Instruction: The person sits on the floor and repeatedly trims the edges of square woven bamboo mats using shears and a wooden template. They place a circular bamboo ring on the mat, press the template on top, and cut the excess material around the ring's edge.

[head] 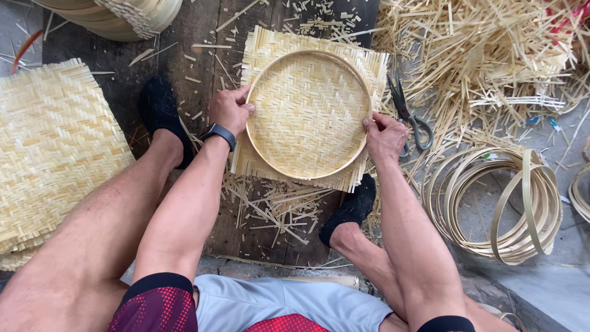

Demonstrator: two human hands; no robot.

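Observation:
A square woven bamboo mat (270, 46) lies on dark wooden boards between my feet, with a round bamboo hoop (319, 173) pressed into it so the weave dishes inward. My left hand (228, 109) grips the hoop's left rim, a dark watch on its wrist. Over on the hoop's right rim, my right hand (385, 136) holds on with its thumb on top. Both hands close on the rim and mat edge together.
A stack of woven mats (52, 147) sits at the left. Scissors (409, 117) lie just right of the mat. Several loose bamboo hoops (498, 203) lie at the right, bamboo offcuts (485, 49) pile at the top right, finished trays (117, 15) at the top left.

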